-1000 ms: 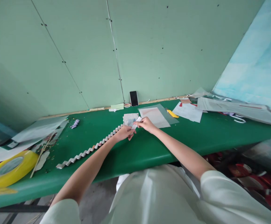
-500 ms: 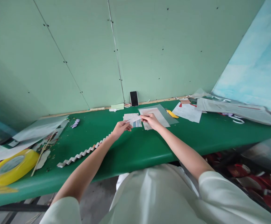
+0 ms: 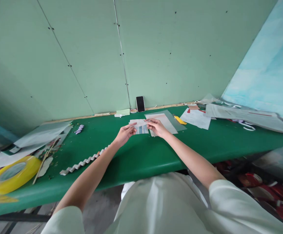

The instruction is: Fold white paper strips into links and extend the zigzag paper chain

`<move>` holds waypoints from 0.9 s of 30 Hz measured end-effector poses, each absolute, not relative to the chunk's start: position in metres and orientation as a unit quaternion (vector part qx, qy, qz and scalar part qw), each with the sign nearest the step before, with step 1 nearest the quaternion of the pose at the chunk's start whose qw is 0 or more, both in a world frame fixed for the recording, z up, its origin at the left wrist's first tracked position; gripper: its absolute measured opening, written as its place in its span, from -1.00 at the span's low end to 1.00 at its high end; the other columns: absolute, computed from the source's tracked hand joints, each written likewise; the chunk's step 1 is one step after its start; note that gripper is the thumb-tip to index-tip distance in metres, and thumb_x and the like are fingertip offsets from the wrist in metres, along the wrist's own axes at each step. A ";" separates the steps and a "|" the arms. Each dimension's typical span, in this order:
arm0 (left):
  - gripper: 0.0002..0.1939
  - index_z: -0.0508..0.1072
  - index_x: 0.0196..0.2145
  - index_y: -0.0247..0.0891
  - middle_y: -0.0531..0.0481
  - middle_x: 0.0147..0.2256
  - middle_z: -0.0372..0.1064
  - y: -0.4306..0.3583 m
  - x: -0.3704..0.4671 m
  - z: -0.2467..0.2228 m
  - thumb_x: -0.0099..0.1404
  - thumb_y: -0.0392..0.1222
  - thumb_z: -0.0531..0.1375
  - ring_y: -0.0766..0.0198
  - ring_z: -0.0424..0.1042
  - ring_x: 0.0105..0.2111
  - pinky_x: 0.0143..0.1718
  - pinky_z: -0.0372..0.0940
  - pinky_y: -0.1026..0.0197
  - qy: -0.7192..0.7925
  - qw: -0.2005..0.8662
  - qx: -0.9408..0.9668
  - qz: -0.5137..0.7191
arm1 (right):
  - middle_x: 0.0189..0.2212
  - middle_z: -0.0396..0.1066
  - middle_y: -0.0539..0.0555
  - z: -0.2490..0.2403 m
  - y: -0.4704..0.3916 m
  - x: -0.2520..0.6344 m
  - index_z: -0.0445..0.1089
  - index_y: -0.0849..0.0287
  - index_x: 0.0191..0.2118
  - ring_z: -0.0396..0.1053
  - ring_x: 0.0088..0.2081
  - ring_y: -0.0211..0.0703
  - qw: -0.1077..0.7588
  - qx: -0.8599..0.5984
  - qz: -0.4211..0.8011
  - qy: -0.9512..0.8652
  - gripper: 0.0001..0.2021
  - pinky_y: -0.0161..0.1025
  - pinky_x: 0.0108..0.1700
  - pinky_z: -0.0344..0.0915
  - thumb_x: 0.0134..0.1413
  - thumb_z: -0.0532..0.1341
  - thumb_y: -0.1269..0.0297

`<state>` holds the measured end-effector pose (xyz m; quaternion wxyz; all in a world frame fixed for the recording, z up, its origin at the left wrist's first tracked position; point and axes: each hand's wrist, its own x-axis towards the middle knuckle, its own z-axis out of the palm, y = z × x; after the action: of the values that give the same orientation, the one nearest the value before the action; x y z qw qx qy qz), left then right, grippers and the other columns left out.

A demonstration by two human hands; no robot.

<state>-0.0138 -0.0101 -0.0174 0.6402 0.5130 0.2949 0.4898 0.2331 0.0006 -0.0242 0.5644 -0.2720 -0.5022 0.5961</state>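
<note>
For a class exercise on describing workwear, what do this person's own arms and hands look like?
The left hand and right hand are ungloved, with no watch or bracelet visible. The forearms are bare. The short sleeves are pale and plain, matching the shirt; no markings show on them.

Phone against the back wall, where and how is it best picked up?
Probably by the long edges of the phone, near its top, from the front: it stands upright, leaning on the wall, and a small ring lies by its lower left corner.
</note>
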 end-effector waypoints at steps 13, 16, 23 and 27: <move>-0.44 0.63 -0.05 -0.44 -0.12 -0.39 0.55 -0.009 -0.016 -0.020 0.19 0.09 0.48 0.30 0.48 -0.43 -0.28 0.41 0.19 0.328 0.600 0.572 0.452 | -0.50 0.40 -0.01 -0.040 0.011 0.233 0.56 0.19 -0.33 0.27 -0.47 -0.26 0.552 -0.319 0.531 -0.558 -0.64 -0.25 -0.36 0.21 -0.05 0.49 -0.02; -0.36 0.56 0.08 -0.42 -0.13 -0.38 0.58 -0.008 -0.016 -0.024 0.20 0.10 0.48 0.24 0.53 -0.42 -0.27 0.44 0.15 0.351 0.575 0.611 0.416 | -0.49 0.43 -0.01 -0.043 0.013 0.234 0.56 0.19 -0.25 0.28 -0.46 -0.25 0.560 -0.341 0.475 -0.587 -0.61 -0.24 -0.34 0.23 -0.05 0.49 -0.04; -0.45 0.61 -0.21 -0.42 -0.21 -0.37 0.60 -0.007 -0.014 -0.027 0.25 0.23 0.40 0.17 0.59 -0.42 -0.29 0.49 0.13 0.388 0.540 0.653 0.363 | -0.49 0.42 -0.02 -0.043 0.014 0.233 0.57 0.17 -0.14 0.32 -0.45 -0.22 0.588 -0.325 0.455 -0.584 -0.59 -0.24 -0.33 0.26 -0.01 0.48 -0.02; -0.44 0.58 -0.23 -0.39 -0.16 -0.39 0.60 -0.009 -0.009 -0.027 0.25 0.28 0.37 0.17 0.59 -0.43 -0.29 0.50 0.13 0.372 0.518 0.658 0.400 | -0.50 0.36 -0.04 -0.047 0.009 0.213 0.58 0.19 -0.18 0.27 -0.45 -0.26 0.568 -0.281 0.559 -0.534 -0.59 -0.26 -0.36 0.20 -0.05 0.53 0.00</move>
<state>-0.0091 -0.0088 -0.0272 0.5185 0.6578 0.3719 0.4002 0.2128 0.0087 -0.0467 0.5684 -0.2811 -0.5345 0.5587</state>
